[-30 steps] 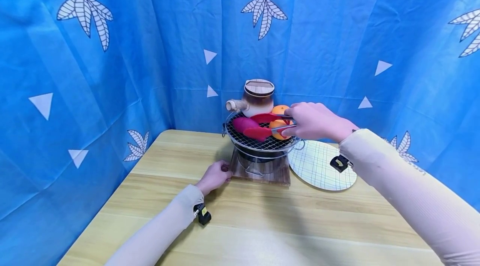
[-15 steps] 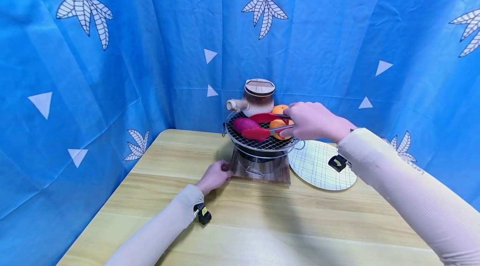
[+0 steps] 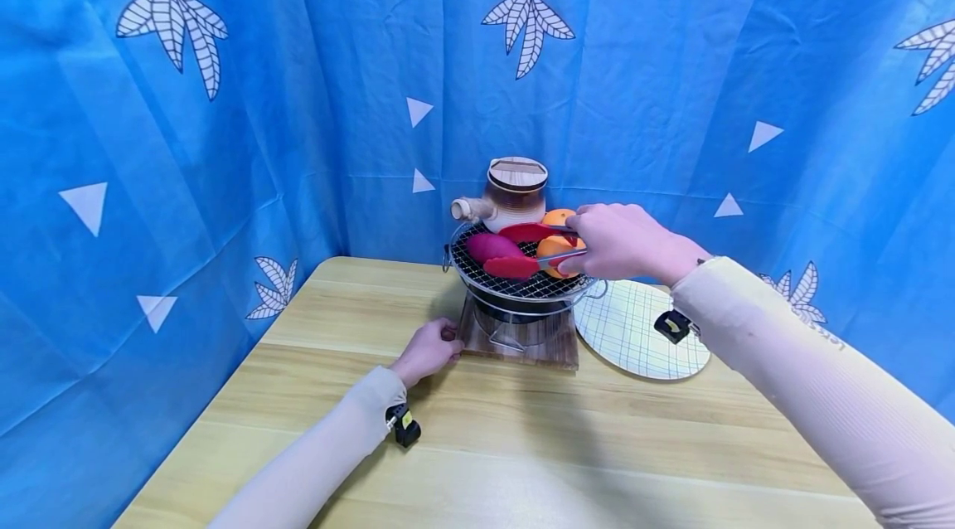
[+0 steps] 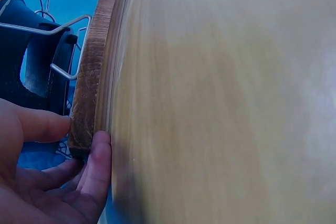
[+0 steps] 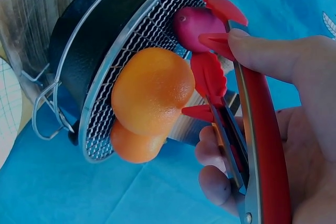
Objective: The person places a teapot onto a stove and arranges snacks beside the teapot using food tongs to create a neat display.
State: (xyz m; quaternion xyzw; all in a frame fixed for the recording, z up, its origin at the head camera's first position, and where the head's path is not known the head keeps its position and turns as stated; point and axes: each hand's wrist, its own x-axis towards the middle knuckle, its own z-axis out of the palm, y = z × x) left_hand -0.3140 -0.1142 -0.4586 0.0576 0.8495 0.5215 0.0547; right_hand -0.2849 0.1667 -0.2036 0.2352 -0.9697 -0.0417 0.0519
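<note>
My right hand [image 3: 622,239] grips tongs [image 5: 262,129] with red tips and red handle covers. The tong tips sit either side of a purple-red oval fruit or vegetable [image 3: 492,246], which lies on the wire grate [image 3: 548,287] of a small round tabletop grill. Two oranges [image 5: 152,90] rest on the same grate, right beside the tongs, one behind the other. My left hand [image 3: 429,348] pinches the near left corner of the dark wooden board [image 4: 89,77] under the grill, thumb on top and fingers at its lower edge.
A lidded brown-and-cream pot [image 3: 517,201] with a side handle stands at the back of the grate. Right of the grill lies a round checked plate or mat [image 3: 642,338]. Blue curtains [image 3: 634,98] hang close behind the wooden table [image 3: 448,463].
The right hand and the tongs have shifted only very slightly around the purple-red piece. The left hand stays at the board's corner.
</note>
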